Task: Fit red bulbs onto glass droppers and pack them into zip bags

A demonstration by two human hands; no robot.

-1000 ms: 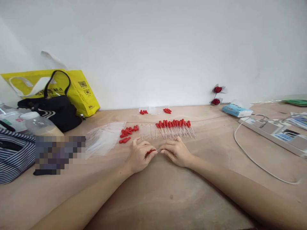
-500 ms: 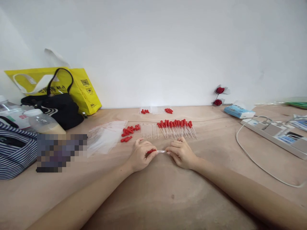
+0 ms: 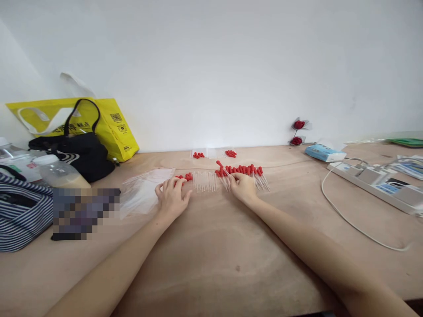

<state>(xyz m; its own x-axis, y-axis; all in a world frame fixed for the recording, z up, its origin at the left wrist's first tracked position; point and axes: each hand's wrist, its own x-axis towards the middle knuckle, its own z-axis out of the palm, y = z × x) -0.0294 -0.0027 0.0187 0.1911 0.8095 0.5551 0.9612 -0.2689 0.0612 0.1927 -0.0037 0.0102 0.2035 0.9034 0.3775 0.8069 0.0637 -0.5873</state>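
Note:
My right hand (image 3: 243, 187) pinches a dropper (image 3: 220, 165), a clear tube with a red rubber bulb whose bulb end points up and to the left. It hovers at the left part of a row of similar red-topped droppers (image 3: 262, 179), partly covering them. My left hand (image 3: 172, 197) reaches over the loose red rubber bulbs (image 3: 188, 176) with its fingers apart; some bulbs are hidden beneath it, and I cannot tell if the fingertips touch them. Between the hands lies a row of clear tubes (image 3: 204, 182) without bulbs.
Clear plastic bags (image 3: 142, 193) lie left of my left hand. Against the wall sits a bag (image 3: 214, 152) with red bulbs. A yellow bag (image 3: 122, 143), bottle (image 3: 61, 171) and striped bag (image 3: 26, 220) stand left; a tissue pack (image 3: 325, 152) and power strip (image 3: 376, 185) lie right.
My hands have parted from the dropper they held together. The right carried it up to the row of droppers; the left let go and moved left to the loose bulbs.

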